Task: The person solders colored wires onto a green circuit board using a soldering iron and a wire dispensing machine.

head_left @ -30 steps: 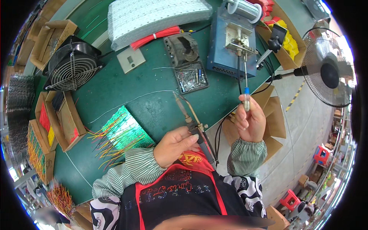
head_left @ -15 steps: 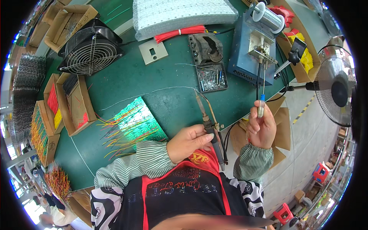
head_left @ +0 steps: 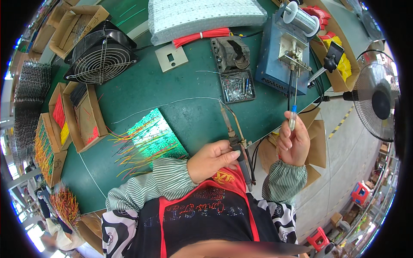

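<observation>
My left hand (head_left: 211, 161) is closed around the dark handle of a soldering iron (head_left: 233, 139), which tilts with its tip pointing away from me. A thin tube runs alongside the iron, and a strand of solder wire (head_left: 172, 102) stretches left from near the tip. My right hand (head_left: 295, 144) pinches the clear and blue handle of a screwdriver (head_left: 293, 117). Its shaft reaches up to the metal feed mechanism (head_left: 293, 53) on a blue box (head_left: 270, 64). Left of the iron lies a green circuit board panel (head_left: 165, 135) with red, yellow and black wires across it.
A spool of solder (head_left: 301, 20) sits atop the blue box. Behind the iron are a dark iron stand (head_left: 232, 53) and a tray of small metal parts (head_left: 238, 87). A black fan (head_left: 101, 58) and cardboard wire boxes (head_left: 84, 116) stand at left; a floor fan (head_left: 380, 99) at right.
My hands, the soldering iron and the screwdriver stay almost where they were. In the background at the lower left, another person has shifted slightly.
</observation>
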Available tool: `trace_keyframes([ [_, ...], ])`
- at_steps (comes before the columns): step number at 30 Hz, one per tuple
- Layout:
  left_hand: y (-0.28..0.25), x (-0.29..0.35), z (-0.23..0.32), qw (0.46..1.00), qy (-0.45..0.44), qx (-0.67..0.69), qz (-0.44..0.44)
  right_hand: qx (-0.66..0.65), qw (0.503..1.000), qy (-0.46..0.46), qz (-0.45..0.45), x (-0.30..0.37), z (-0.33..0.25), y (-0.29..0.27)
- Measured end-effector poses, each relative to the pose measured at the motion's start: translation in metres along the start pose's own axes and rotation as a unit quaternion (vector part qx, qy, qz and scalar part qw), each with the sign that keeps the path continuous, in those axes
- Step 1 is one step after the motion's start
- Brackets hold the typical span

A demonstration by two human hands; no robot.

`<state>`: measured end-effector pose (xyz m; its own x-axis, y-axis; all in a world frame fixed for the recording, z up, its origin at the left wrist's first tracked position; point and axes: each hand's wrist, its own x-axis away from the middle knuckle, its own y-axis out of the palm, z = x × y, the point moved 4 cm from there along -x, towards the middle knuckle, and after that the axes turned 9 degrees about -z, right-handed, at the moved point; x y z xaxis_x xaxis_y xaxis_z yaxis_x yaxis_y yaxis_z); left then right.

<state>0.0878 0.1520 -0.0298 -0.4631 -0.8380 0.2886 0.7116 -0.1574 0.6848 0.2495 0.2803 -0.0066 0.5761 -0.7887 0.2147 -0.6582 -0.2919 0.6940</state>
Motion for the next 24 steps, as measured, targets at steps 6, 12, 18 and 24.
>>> trace_keyframes([
  [6, 0.000, 0.000, -0.001, 1.000, 0.000, 0.009, 0.003, 0.000, 1.000, -0.003, 0.011, 0.001, 0.000, 0.000],
  [12, -0.001, 0.001, 0.000, 1.000, -0.009, 0.013, 0.005, 0.001, 1.000, -0.004, 0.017, -0.001, 0.000, 0.000],
  [18, 0.001, -0.002, 0.001, 1.000, -0.009, 0.001, -0.003, -0.005, 1.000, -0.008, 0.020, 0.002, -0.002, 0.000],
  [24, -0.005, 0.000, -0.009, 1.000, -0.006, 0.002, 0.025, 0.021, 0.999, 0.007, 0.031, 0.000, -0.002, 0.002],
])
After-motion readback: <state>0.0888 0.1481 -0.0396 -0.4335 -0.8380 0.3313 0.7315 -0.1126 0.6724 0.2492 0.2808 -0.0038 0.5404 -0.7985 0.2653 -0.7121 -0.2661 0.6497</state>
